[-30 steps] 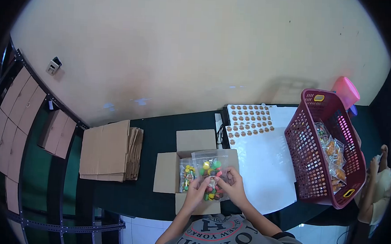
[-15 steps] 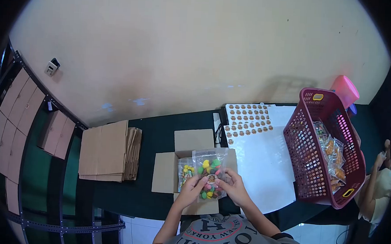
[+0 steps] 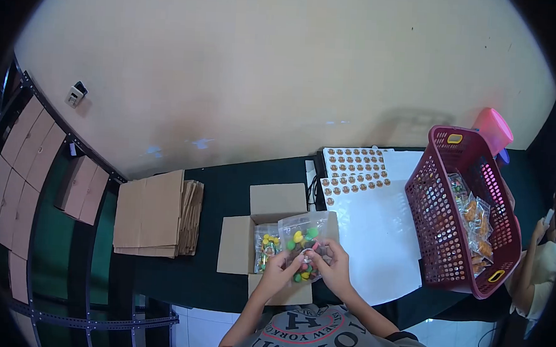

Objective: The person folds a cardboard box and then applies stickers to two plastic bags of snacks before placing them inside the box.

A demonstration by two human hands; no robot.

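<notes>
A clear plastic bag of colourful candies [image 3: 300, 237] is held between my two hands above an open cardboard box [image 3: 236, 245]. My left hand [image 3: 277, 271] grips its left side, and my right hand [image 3: 334, 265] grips its right side. Both thumbs press on the front of the bag, over a round sticker that they mostly cover. Inside the box, to the left of the held bag, another clear bag of candies [image 3: 265, 247] is visible. The rest of the box's inside is hidden by the bag and my hands.
Flattened cardboard boxes [image 3: 148, 214] are stacked at left. Sheets of round stickers [image 3: 357, 168] lie on white backing [image 3: 377, 254] at right. A maroon basket [image 3: 436, 213] holds several snack bags [image 3: 475, 225]. Cartons [image 3: 25, 141] fill the left shelf. Another person [image 3: 533, 275] is at far right.
My thumbs have moved closer together over the sticker, now covering most of it. The bag has tilted slightly and shifted a little to the right in view.
</notes>
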